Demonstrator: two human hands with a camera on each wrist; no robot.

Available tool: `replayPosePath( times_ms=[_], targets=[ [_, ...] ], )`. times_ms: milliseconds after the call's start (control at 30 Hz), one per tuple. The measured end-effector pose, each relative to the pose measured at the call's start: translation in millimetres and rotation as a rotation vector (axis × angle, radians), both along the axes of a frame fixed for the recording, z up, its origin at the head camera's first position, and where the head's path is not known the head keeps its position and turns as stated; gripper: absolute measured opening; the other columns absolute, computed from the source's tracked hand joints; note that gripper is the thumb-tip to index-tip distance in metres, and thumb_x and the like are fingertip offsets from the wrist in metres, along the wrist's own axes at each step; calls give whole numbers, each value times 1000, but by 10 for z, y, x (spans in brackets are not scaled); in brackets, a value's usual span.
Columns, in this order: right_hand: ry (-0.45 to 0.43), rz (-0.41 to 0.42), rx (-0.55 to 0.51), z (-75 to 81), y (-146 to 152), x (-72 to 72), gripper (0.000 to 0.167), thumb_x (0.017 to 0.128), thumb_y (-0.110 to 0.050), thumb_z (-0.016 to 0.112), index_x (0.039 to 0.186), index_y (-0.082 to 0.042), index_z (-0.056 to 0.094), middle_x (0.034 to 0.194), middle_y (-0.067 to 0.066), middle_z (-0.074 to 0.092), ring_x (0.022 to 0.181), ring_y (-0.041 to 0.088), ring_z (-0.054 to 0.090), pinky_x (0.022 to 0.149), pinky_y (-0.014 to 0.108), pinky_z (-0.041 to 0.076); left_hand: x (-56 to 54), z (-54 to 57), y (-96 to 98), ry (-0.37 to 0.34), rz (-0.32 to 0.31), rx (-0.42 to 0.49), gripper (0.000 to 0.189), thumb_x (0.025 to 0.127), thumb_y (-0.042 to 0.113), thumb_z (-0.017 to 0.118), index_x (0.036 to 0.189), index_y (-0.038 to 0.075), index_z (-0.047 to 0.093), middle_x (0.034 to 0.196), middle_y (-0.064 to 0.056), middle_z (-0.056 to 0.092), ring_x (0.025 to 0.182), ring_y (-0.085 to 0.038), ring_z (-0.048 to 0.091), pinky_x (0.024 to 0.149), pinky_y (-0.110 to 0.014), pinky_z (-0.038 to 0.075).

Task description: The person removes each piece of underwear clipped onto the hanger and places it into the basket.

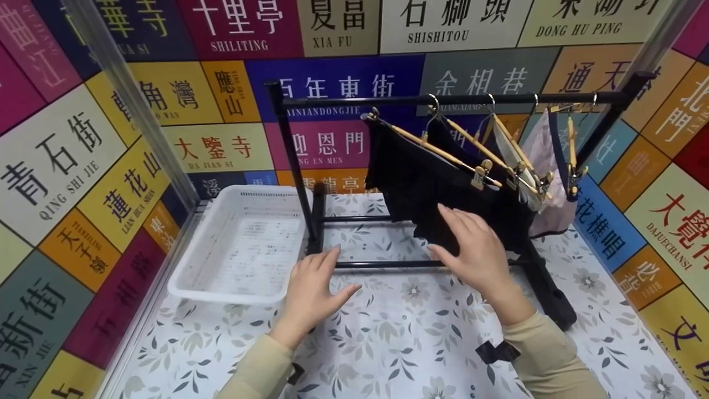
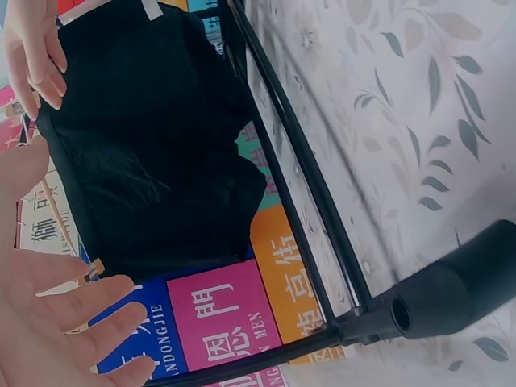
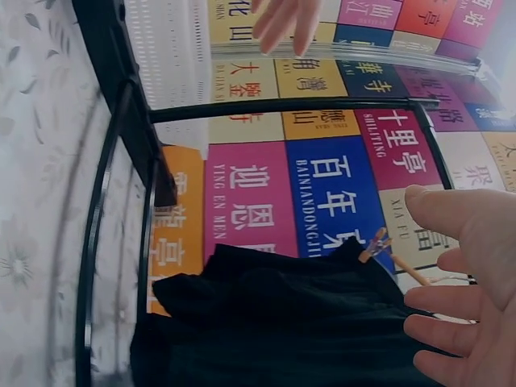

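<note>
Black shorts point(image 1: 421, 180) hang by clips from a wooden hanger point(image 1: 429, 147) on a small black clothes rack point(image 1: 343, 102). My right hand point(image 1: 479, 252) is in front of the shorts, thumb and fingers spread, gripping nothing. Lower and to the left, my left hand point(image 1: 313, 293) is held in the air near the rack's left foot, its fingers extended and thumb apart. In the left wrist view the shorts point(image 2: 153, 145) hang beyond the left palm point(image 2: 56, 322). The right wrist view shows the right hand's fingers point(image 3: 439, 330) relaxed beside the clip point(image 3: 376, 244).
A white plastic basket point(image 1: 230, 298) stands left of the rack. More garments, including a pink one point(image 1: 545, 205), hang on clip hangers at the rack's right. Floral cloth point(image 1: 388, 343) covers the table. Colourful sign-printed walls point(image 1: 332, 77) stand behind and at both sides.
</note>
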State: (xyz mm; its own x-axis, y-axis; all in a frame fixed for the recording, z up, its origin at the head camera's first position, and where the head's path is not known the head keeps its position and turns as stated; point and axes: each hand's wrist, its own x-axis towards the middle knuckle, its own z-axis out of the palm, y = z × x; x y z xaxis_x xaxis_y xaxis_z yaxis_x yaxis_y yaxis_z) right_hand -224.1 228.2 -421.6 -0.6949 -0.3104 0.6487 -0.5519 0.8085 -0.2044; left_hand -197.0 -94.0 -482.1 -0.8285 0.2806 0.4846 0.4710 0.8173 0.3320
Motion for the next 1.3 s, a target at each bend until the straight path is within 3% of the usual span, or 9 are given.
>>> replayPosePath(
  times_ms=[400,767,1067,1300],
  targets=[
    [70,42,10,314,-61,-134,72,83,-30,81,144,-8,51,128,17,62,116,37,56,96,50,45,-46,68,157,29,-43,74,78,83,56,71,141,6,53,122,-15,66,112,-33,59,101,-51,40],
    [119,68,36,527,-122,-237,69,83,-30,80,142,-6,53,123,18,65,113,37,57,96,49,45,-95,108,311,78,-83,63,71,86,56,68,136,6,58,119,-13,67,111,-31,61,98,-50,44],
    [116,64,57,668,-152,-310,66,84,-30,79,140,-5,55,123,17,65,113,38,57,98,48,43,-163,88,388,-45,-99,64,68,88,57,64,137,9,58,123,-11,66,115,-30,59,98,-48,44],
    [148,53,62,789,-154,-353,64,83,-28,80,138,-5,57,122,17,65,113,38,57,99,49,43,-230,79,437,-98,-126,17,68,88,58,64,136,10,59,124,-9,66,115,-29,60,98,-48,44]
  ],
)
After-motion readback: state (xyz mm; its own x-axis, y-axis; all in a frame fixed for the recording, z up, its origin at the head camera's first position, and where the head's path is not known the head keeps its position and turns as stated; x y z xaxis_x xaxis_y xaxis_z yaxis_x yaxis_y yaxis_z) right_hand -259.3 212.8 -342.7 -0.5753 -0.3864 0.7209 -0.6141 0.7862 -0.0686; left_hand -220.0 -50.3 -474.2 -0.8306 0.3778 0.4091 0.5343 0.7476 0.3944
